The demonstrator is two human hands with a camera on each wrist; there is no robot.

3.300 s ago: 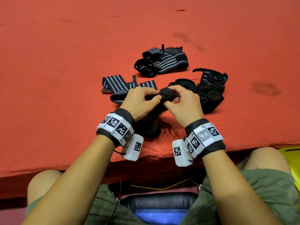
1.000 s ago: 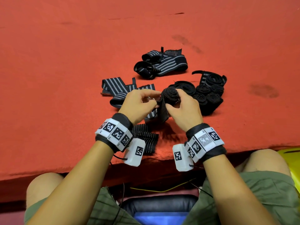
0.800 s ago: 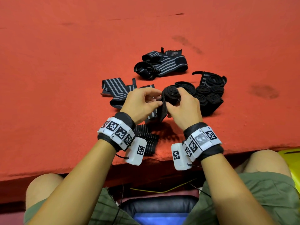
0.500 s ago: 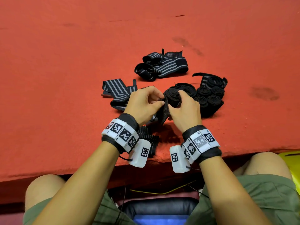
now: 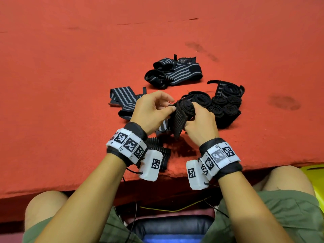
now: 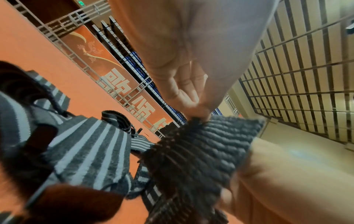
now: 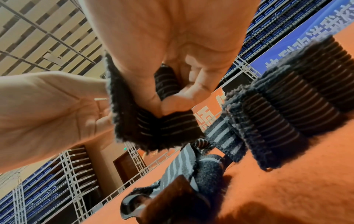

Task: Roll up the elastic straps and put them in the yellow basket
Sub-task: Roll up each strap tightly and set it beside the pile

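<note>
The left hand (image 5: 152, 112) is pinching the ribbed loose tail of the elastic strap (image 5: 182, 116); the right hand (image 5: 201, 122) is gripping its tight spiral roll above the fuzzy red tabletop (image 5: 70, 85). The right fingers are mostly hidden. The yellow basket (image 5: 317, 181) is cut off, far right.

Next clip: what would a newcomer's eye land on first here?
Centre stage, the left hand and right hand grip a half-rolled black ribbed elastic strap just above the red felt table. To their right stands a cluster of finished black strap rolls; loose grey-striped straps lie behind.
</note>
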